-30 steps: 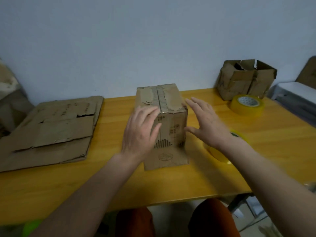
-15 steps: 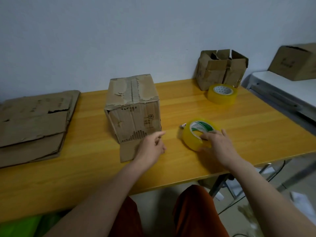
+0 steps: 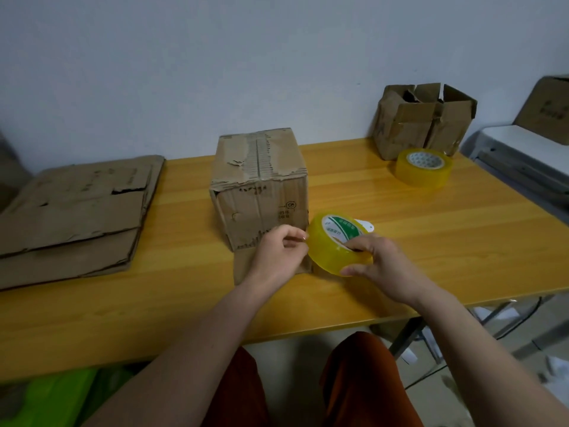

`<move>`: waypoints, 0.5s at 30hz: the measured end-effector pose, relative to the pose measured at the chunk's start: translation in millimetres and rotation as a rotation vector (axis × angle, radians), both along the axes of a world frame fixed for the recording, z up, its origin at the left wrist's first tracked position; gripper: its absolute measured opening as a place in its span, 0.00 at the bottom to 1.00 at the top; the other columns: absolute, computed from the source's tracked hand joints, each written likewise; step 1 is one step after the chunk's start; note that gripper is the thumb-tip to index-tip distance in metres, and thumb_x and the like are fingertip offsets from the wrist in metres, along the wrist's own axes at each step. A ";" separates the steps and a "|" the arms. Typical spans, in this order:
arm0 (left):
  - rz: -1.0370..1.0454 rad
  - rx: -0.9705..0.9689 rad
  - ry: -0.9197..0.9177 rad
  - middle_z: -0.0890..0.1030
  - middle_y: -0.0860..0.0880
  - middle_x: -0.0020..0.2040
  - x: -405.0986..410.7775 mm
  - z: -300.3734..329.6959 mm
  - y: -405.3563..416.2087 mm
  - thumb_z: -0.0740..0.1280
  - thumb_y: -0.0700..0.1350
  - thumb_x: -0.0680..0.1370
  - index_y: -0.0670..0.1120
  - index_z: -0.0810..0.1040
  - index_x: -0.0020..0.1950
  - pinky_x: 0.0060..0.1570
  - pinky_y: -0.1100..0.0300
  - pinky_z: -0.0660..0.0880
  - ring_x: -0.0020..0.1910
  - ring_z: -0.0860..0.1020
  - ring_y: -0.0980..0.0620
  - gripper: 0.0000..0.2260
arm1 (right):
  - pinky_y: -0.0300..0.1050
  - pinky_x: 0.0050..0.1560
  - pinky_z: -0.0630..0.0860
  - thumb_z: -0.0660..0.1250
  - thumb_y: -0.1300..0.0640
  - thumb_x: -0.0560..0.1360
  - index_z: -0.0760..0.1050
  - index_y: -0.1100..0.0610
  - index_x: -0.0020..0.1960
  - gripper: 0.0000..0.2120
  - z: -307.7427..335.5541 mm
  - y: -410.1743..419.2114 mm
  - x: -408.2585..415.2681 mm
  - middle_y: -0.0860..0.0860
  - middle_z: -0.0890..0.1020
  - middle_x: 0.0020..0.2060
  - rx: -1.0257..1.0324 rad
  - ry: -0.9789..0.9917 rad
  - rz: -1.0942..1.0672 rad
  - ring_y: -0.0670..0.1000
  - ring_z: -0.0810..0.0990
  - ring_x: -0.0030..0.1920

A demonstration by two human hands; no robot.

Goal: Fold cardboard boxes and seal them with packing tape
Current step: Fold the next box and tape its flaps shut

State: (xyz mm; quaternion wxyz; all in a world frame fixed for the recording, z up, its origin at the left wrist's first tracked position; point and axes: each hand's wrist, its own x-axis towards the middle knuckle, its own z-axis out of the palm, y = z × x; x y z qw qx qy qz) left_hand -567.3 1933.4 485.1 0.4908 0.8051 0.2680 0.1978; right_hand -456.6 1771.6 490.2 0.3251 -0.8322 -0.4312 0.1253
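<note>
Head view. A folded cardboard box (image 3: 260, 186) stands upright near the middle of the yellow wooden table (image 3: 431, 241), its top flaps closed and their paper surface torn along the centre seam. One bottom flap (image 3: 243, 266) lies flat on the table, projecting from the box's near face toward the person.

The right hand (image 3: 378, 261) grips a roll of yellow packing tape (image 3: 334, 243), held tilted just beside the box's near right corner. Its fingers are curled into the core from above, and the thumb presses the roll's outer face from below. The roll's core carries a green and white label.

The left hand (image 3: 278, 252) sits in front of the box's near face, above the projecting flap. Its fingers are curled, with thumb and forefinger closed together at the left edge of the roll. Whether they pinch the tape's free end cannot be told.

A second tape roll (image 3: 423, 167) lies flat at the far right of the table, just in front of an open box (image 3: 423, 121) with raised, crumpled flaps, standing against the wall. A stack of flattened cardboard (image 3: 77, 214) lies on the left part of the table, well apart from the folded box.

Beyond the table's right end, another carton (image 3: 546, 110) rests on a white surface (image 3: 520, 143).
</note>
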 end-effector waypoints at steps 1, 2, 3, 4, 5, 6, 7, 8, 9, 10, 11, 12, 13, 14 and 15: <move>0.003 -0.044 -0.004 0.81 0.51 0.48 -3.2 2.0 0.1 0.68 0.41 0.77 0.47 0.80 0.49 0.37 0.79 0.69 0.43 0.77 0.62 0.03 | 0.35 0.60 0.64 0.75 0.55 0.69 0.77 0.55 0.63 0.23 0.6 1.7 -1.0 0.52 0.76 0.62 0.002 0.009 0.005 0.49 0.71 0.63; 0.004 -0.083 -0.010 0.82 0.52 0.46 -6.0 3.2 1.4 0.69 0.44 0.77 0.46 0.81 0.50 0.35 0.78 0.69 0.41 0.77 0.63 0.03 | 0.36 0.60 0.64 0.75 0.55 0.69 0.77 0.55 0.63 0.23 0.9 3.3 -2.3 0.52 0.76 0.62 0.005 0.013 0.012 0.49 0.71 0.63; 0.001 -0.115 -0.026 0.81 0.52 0.43 -8.3 4.1 3.2 0.70 0.45 0.77 0.45 0.81 0.49 0.35 0.77 0.69 0.39 0.77 0.63 0.04 | 0.36 0.60 0.65 0.75 0.54 0.68 0.77 0.55 0.62 0.23 1.3 5.0 -3.4 0.51 0.76 0.62 0.000 0.007 0.020 0.49 0.72 0.63; -0.004 -0.127 -0.048 0.81 0.53 0.41 -9.9 3.9 5.5 0.71 0.45 0.76 0.45 0.81 0.47 0.35 0.75 0.70 0.36 0.76 0.65 0.04 | 0.37 0.60 0.66 0.75 0.54 0.68 0.77 0.54 0.62 0.23 1.1 6.8 -3.8 0.51 0.76 0.61 -0.004 0.004 0.025 0.49 0.72 0.62; -0.004 -0.120 -0.075 0.80 0.53 0.39 -11.9 4.5 6.7 0.72 0.44 0.76 0.46 0.80 0.44 0.37 0.72 0.72 0.34 0.76 0.66 0.03 | 0.38 0.60 0.66 0.75 0.54 0.68 0.77 0.54 0.62 0.23 1.2 8.4 -4.6 0.50 0.76 0.61 -0.007 0.005 0.031 0.49 0.72 0.62; 0.004 -0.087 -0.107 0.80 0.53 0.38 -13.8 4.6 7.4 0.72 0.43 0.75 0.47 0.80 0.42 0.38 0.69 0.73 0.34 0.76 0.65 0.03 | 0.37 0.59 0.65 0.75 0.53 0.68 0.77 0.54 0.63 0.24 1.7 9.9 -5.8 0.49 0.76 0.60 -0.005 0.008 0.032 0.48 0.72 0.62; 0.019 -0.039 -0.142 0.81 0.52 0.39 -14.8 3.8 8.0 0.73 0.43 0.75 0.47 0.80 0.41 0.40 0.65 0.75 0.36 0.78 0.63 0.03 | 0.36 0.58 0.65 0.75 0.53 0.68 0.76 0.53 0.63 0.24 3.1 11.1 -7.4 0.47 0.75 0.60 -0.007 0.010 0.033 0.47 0.71 0.62; 0.039 0.017 -0.186 0.82 0.50 0.41 -15.8 3.6 7.7 0.73 0.42 0.75 0.46 0.80 0.42 0.42 0.62 0.77 0.38 0.79 0.59 0.03 | 0.36 0.58 0.65 0.75 0.52 0.68 0.75 0.53 0.63 0.24 4.0 12.2 -8.4 0.45 0.73 0.59 -0.002 0.007 0.040 0.46 0.71 0.62; 0.067 0.072 -0.228 0.82 0.49 0.42 -16.6 3.8 7.6 0.72 0.41 0.75 0.45 0.80 0.41 0.42 0.62 0.78 0.40 0.80 0.58 0.03 | 0.36 0.59 0.65 0.76 0.52 0.68 0.75 0.52 0.62 0.24 5.3 13.5 -9.2 0.44 0.72 0.61 0.017 -0.002 0.062 0.46 0.70 0.64; 0.107 0.112 -0.264 0.81 0.49 0.41 -17.7 5.6 7.1 0.72 0.40 0.75 0.45 0.79 0.41 0.41 0.64 0.77 0.39 0.80 0.59 0.04 | 0.36 0.61 0.64 0.77 0.53 0.66 0.73 0.53 0.59 0.24 6.5 14.1 -10.2 0.44 0.70 0.64 0.057 -0.019 0.086 0.46 0.68 0.66; 0.160 0.115 -0.297 0.81 0.50 0.40 -18.7 7.7 7.2 0.71 0.39 0.75 0.45 0.78 0.40 0.40 0.65 0.77 0.38 0.79 0.60 0.06 | 0.37 0.63 0.63 0.78 0.55 0.65 0.71 0.53 0.58 0.25 8.8 14.2 -12.2 0.45 0.67 0.67 0.107 -0.038 0.094 0.46 0.65 0.69; 0.212 0.064 -0.330 0.81 0.49 0.38 -19.4 9.1 8.5 0.71 0.38 0.76 0.45 0.77 0.39 0.40 0.63 0.78 0.38 0.79 0.58 0.07 | 0.37 0.66 0.62 0.79 0.57 0.64 0.69 0.53 0.59 0.28 9.9 14.8 -13.4 0.45 0.63 0.70 0.166 -0.064 0.072 0.45 0.61 0.71; 0.260 -0.030 -0.361 0.81 0.46 0.38 -19.6 11.0 9.7 0.70 0.37 0.76 0.45 0.76 0.39 0.42 0.58 0.80 0.39 0.81 0.54 0.08 | 0.37 0.66 0.62 0.79 0.59 0.64 0.67 0.52 0.62 0.32 10.3 15.8 -14.4 0.46 0.61 0.72 0.239 -0.093 0.024 0.43 0.59 0.71; 0.298 -0.144 -0.383 0.82 0.43 0.39 -19.7 12.9 10.1 0.69 0.37 0.77 0.44 0.75 0.39 0.44 0.53 0.82 0.41 0.82 0.49 0.08 | 0.36 0.66 0.63 0.78 0.61 0.65 0.64 0.50 0.66 0.36 9.6 17.5 -16.1 0.47 0.61 0.72 0.335 -0.108 -0.038 0.42 0.61 0.70; 0.323 -0.255 -0.402 0.82 0.41 0.41 -20.1 16.0 8.7 0.68 0.36 0.77 0.42 0.75 0.40 0.44 0.51 0.82 0.42 0.82 0.45 0.07 | 0.34 0.65 0.65 0.77 0.62 0.66 0.62 0.50 0.69 0.37 6.7 20.8 -18.2 0.48 0.64 0.71 0.441 -0.085 -0.102 0.41 0.64 0.68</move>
